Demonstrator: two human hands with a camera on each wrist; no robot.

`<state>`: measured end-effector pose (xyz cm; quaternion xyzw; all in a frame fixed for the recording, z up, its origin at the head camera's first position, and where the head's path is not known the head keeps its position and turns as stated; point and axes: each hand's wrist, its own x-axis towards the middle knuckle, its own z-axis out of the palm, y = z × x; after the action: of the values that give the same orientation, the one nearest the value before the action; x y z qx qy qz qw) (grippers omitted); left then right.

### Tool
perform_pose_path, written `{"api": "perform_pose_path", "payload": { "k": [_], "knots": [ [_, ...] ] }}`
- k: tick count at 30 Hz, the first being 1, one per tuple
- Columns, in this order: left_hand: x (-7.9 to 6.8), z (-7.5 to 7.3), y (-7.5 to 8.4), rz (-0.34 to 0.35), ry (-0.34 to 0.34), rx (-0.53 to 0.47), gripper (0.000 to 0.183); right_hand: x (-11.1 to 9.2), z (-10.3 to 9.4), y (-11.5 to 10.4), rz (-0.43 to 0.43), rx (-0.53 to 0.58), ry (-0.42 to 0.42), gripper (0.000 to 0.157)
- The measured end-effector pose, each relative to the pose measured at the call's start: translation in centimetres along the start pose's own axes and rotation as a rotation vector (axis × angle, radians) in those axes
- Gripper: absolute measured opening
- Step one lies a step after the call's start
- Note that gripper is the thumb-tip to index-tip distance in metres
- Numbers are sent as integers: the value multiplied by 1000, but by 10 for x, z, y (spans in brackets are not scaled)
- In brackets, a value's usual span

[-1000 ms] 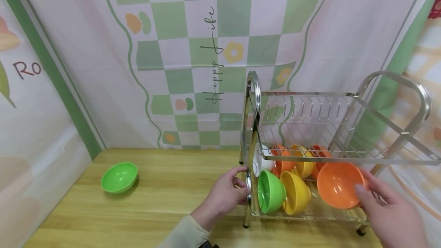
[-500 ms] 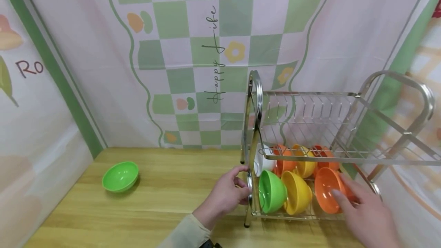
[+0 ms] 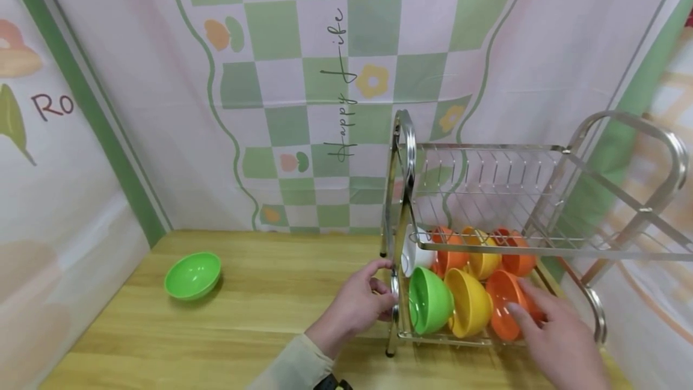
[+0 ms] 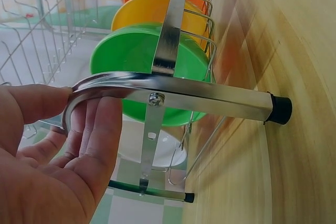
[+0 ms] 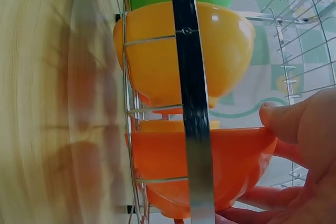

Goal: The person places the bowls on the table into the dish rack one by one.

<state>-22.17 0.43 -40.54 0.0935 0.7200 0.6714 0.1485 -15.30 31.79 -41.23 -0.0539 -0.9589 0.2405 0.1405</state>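
Observation:
An orange bowl stands tilted on its side in the front row of the lower tier of a chrome dish rack. My right hand pinches it, the thumb at the rim and the fingers behind its outer wall. In the right wrist view the bowl sits behind the rack's front bar, inside the wires. Left of it lean a yellow bowl and a green bowl. At the rack's left end my left hand grips the curved side tube between thumb and fingers.
Behind the front row sit a white bowl, an orange bowl, a yellow bowl and another orange bowl. The rack's wire upper tier hangs over them. A shallow green bowl rests on the wooden table at the left.
My right hand has carried the orange bowl leftward and lower, turning it onto its side beside the yellow bowl. The left hand keeps its grip on the rack.

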Motion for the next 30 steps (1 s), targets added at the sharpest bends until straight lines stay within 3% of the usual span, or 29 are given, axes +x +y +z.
{"api": "perform_pose_path", "payload": {
  "k": [15,30],
  "knots": [
    [1,0,1,-15,1,12,63,0,10,-2,-19,4,9,69],
    [2,0,-1,-16,4,-10,64,5,8,-5,-13,-45,-65,73]
  ]
}}
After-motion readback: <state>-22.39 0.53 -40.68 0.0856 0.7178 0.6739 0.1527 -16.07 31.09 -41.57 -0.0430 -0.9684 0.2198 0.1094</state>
